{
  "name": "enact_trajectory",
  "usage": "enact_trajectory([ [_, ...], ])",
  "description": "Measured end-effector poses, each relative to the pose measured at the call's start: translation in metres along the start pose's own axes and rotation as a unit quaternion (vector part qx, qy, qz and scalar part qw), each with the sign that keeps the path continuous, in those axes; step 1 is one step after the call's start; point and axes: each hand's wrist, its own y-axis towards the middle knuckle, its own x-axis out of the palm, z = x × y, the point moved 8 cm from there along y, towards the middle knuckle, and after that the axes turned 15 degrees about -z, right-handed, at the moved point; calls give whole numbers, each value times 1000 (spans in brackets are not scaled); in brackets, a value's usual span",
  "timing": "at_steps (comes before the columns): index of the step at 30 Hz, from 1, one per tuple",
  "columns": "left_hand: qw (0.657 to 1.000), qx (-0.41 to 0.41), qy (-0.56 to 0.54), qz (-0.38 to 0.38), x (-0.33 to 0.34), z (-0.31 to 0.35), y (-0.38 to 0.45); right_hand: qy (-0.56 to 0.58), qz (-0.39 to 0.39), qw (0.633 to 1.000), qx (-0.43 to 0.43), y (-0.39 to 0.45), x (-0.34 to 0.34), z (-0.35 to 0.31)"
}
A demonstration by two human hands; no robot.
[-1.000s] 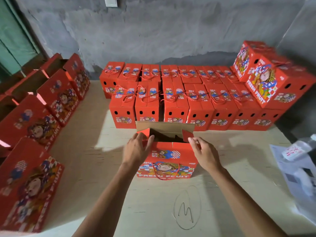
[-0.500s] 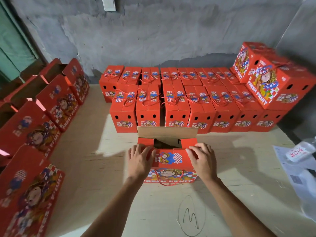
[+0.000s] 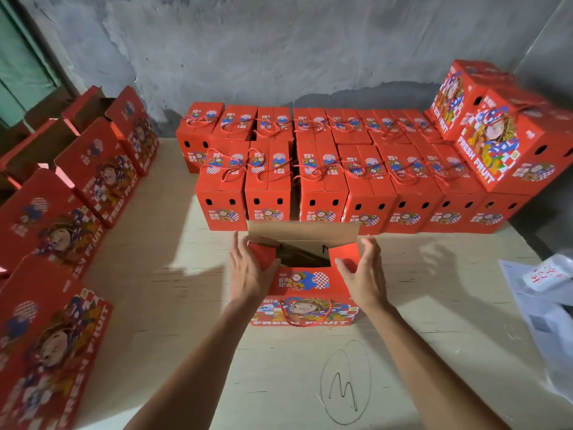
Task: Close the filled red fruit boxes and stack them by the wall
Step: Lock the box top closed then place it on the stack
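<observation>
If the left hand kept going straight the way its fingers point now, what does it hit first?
Probably the raised brown back flap of the open box; the left hand points away toward it. Past that stands the front row of closed boxes. Depth is uncertain.

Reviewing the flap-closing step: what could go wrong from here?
1. The back flap stands upright; if it folds down before both side flaps lie flat, the top may bulge.
2. The left hand and right hand push the open box from both sides; uneven pressure might skew it.
3. The closed boxes stand right behind it, so the flap could catch.
</observation>
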Motion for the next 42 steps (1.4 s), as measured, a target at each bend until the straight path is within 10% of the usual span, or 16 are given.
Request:
enact_trajectory([
  [5,985,-90,-120,-82,7,-18,7,104,-145,982,64,6,19,13],
  [16,949,-279,114,-89,9,2,20,-53,-142,944,293,29,36,-6],
  [28,980,-143,137,20,16,10,16,-14,-73,977,202,29,27,-1],
  [37,985,65,-135,88,-9,20,1,77,46,992,84,18,6,-17],
  [42,990,34,-133,37,-10,13,-5,199,19,978,63,10,1,-11],
])
